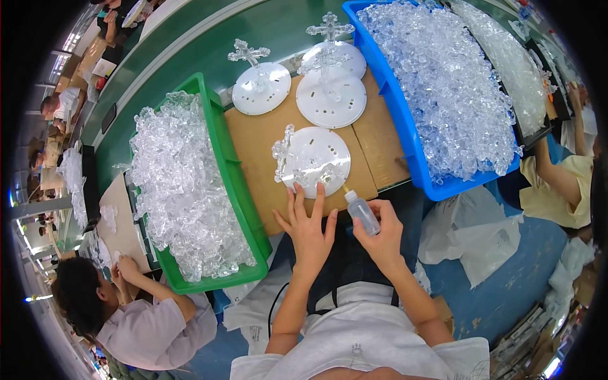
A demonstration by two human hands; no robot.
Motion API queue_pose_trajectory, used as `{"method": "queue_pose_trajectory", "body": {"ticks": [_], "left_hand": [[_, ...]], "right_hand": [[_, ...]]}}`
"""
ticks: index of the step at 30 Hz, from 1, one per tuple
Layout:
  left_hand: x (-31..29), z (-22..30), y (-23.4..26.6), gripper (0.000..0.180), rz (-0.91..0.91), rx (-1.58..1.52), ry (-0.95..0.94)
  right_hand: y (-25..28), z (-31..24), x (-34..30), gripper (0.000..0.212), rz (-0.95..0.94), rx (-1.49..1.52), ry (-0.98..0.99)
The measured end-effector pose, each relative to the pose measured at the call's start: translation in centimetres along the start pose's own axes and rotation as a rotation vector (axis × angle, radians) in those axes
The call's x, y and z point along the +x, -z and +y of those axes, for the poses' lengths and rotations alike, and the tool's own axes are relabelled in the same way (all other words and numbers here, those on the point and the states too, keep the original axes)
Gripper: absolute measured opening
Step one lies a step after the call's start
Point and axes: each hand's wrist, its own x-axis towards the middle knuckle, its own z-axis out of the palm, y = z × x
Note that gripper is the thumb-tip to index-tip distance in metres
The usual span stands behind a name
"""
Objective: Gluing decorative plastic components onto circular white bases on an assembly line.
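Observation:
My right hand (385,237) is closed around a small clear squeeze bottle (363,214) with a white collar and a thin tip. The tip points at the near edge of a white round disc (326,147) with small holes, lying on brown cardboard. My left hand (309,233) has its fingers spread, with the fingertips at that disc's near edge. A clear plastic cross-shaped piece (282,153) stands at the disc's left side. Another clear piece (329,172) is on the disc close to my fingertips; its shape is hard to make out.
Left of the cardboard (256,152) is a green bin (244,215) heaped with clear parts; on the right, a blue bin (415,158) holds more. Farther back are more white discs (261,95) bearing clear crosses (329,28). A co-worker (145,316) sits at the left.

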Motion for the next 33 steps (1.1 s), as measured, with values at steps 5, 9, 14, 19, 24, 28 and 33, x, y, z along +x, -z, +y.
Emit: {"method": "queue_pose_trajectory", "body": {"ticks": [5, 9, 14, 19, 24, 28, 33], "left_hand": [[-0.1, 0.0, 0.2, 0.054, -0.002, 0.001, -0.001], [0.1, 0.0, 0.6, 0.054, -0.007, -0.001, -0.009], [0.2, -0.6, 0.7, 0.051, 0.036, -0.195, 0.007], [0.1, -0.6, 0.9, 0.050, 0.034, -0.129, -0.016], [0.1, -0.3, 0.9, 0.051, 0.012, -0.097, -0.014], [0.0, -0.3, 0.8, 0.051, 0.008, -0.094, -0.011], [0.1, 0.2, 0.8, 0.052, 0.011, -0.068, -0.013]], "right_hand": [[0.6, 0.2, 1.3, 0.029, -0.019, -0.046, 0.087], [0.8, 0.3, 1.7, 0.029, -0.044, -0.069, 0.113], [1.2, 0.3, 2.1, 0.029, -0.055, -0.049, 0.087], [1.3, 0.7, 0.7, 0.029, -0.089, 0.063, 0.052], [0.4, 0.5, 0.2, 0.030, -0.118, 0.046, 0.064], [0.3, 0.7, 0.0, 0.030, -0.122, 0.051, 0.051], [0.3, 0.8, -0.1, 0.030, -0.121, 0.089, -0.004]]}}
